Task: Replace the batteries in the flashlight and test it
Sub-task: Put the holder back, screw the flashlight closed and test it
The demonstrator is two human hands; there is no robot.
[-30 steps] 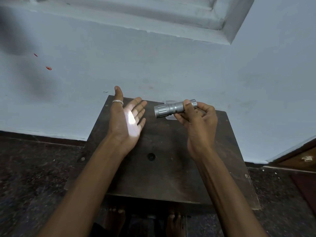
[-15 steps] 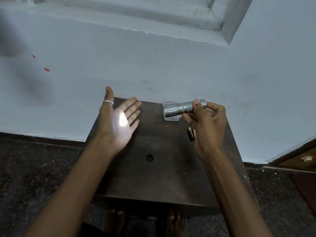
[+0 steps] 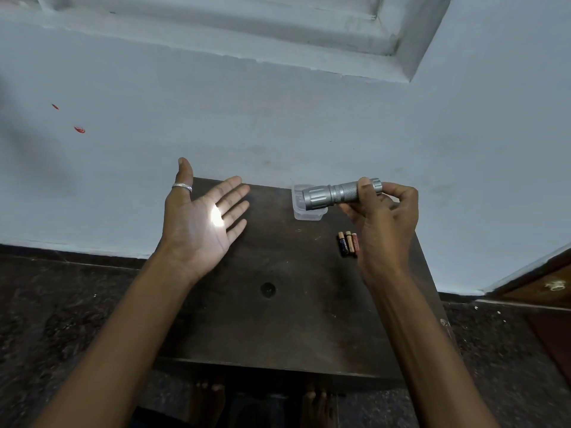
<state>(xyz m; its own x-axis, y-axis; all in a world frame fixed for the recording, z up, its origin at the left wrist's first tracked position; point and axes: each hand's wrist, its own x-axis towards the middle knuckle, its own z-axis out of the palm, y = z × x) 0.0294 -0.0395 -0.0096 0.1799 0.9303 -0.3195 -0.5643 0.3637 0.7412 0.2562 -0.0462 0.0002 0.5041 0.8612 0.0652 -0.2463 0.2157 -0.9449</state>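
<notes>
My right hand (image 3: 383, 223) grips a silver flashlight (image 3: 335, 194) by its tail end and holds it level above the table, lens pointing left. The flashlight is lit: a bright spot falls on the palm of my left hand (image 3: 200, 220). That hand is held flat, palm up, fingers apart, with a ring on the thumb, and holds nothing. Three small batteries (image 3: 348, 244) lie side by side on the dark wooden table (image 3: 278, 319), just left of my right hand.
A small clear plastic container (image 3: 304, 213) stands at the table's far edge, partly behind the flashlight's head. The table has a round hole (image 3: 267, 289) near its middle and stands against a pale wall. My bare feet show below its front edge.
Both hands have moved apart: the left hand went left, the right hand with the flashlight went right. The batteries on the table came into view. The light spot stays on my left palm.
</notes>
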